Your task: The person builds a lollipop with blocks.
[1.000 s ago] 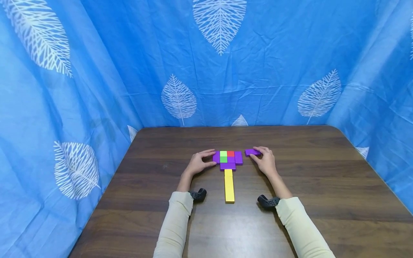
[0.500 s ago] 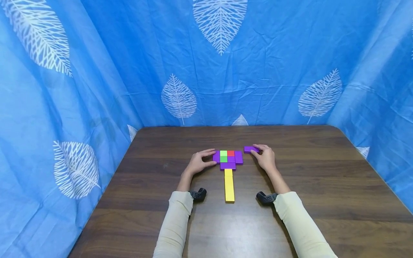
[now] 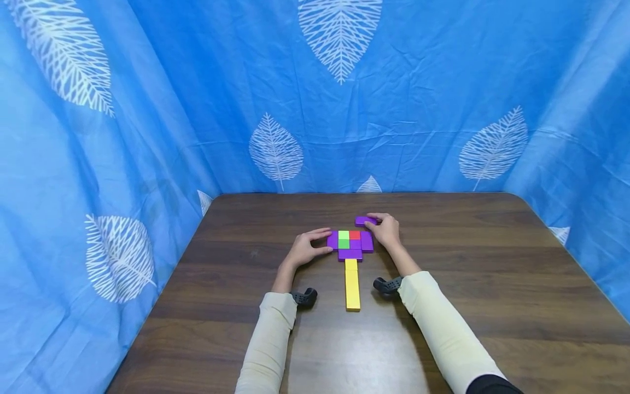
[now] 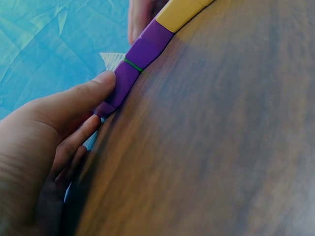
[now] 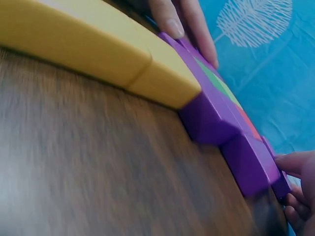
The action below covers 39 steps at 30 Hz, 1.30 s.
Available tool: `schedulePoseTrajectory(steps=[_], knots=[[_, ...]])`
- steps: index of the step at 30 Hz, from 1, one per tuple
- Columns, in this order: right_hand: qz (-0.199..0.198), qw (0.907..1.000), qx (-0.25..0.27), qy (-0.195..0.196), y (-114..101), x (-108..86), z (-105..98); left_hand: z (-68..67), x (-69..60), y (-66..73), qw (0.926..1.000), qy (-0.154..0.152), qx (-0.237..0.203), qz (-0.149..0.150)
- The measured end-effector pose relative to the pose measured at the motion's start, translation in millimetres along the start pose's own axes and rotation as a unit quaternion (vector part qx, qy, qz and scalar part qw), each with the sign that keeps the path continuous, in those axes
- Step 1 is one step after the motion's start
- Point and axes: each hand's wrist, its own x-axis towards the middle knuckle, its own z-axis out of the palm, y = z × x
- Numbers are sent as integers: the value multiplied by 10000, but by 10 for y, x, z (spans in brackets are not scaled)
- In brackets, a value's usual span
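Observation:
My left hand pinches the left purple block between thumb and fingers. That block lies against a small cluster: light green block, green block, red block and a purple piece beside the green. A right purple block and a front purple block flank it. Yellow blocks run from there toward me in a strip. Beyond the cluster, my right hand grips a loose purple block by its right part, apart from the others. The right wrist view shows its fingers on that block.
Everything lies on a dark wood-grain table. A blue curtain with white leaf prints hangs behind and beside it. A black wrist device sits on the left wrist, and another device on the right.
My right hand has carried the loose purple block left and away from me, from right of the cluster to beyond its back right. The left hand stays on its block.

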Motion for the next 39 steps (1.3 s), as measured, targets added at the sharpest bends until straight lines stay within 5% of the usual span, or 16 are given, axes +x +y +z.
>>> schedulePoseTrajectory(steps=[12, 39], knots=[[-251, 9991, 117, -336, -127, -35, 151, 1, 7, 11, 9999, -53, -55, -78], [-691, 9957, 427, -451, -64, -86, 176, -2, 6, 13, 9999, -82, -83, -114]])
